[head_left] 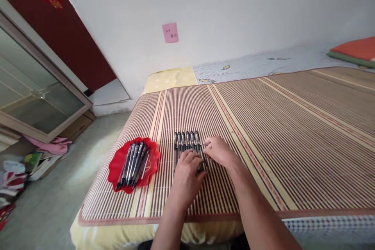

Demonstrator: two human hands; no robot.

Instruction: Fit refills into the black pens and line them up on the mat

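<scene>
A row of several black pens lies side by side on a striped bamboo mat. My left hand rests over the near ends of these pens, fingers curled down onto them. My right hand is beside it at the right end of the row, fingertips pinched on the outermost pen. To the left, a red scalloped plate holds several more black pens.
The mat covers a bed with a yellow sheet; its front edge runs just below my wrists. A pink note is stuck on the white wall. A folded red-and-green cushion lies far right. Clutter and a glass-door cabinet stand on the floor at left.
</scene>
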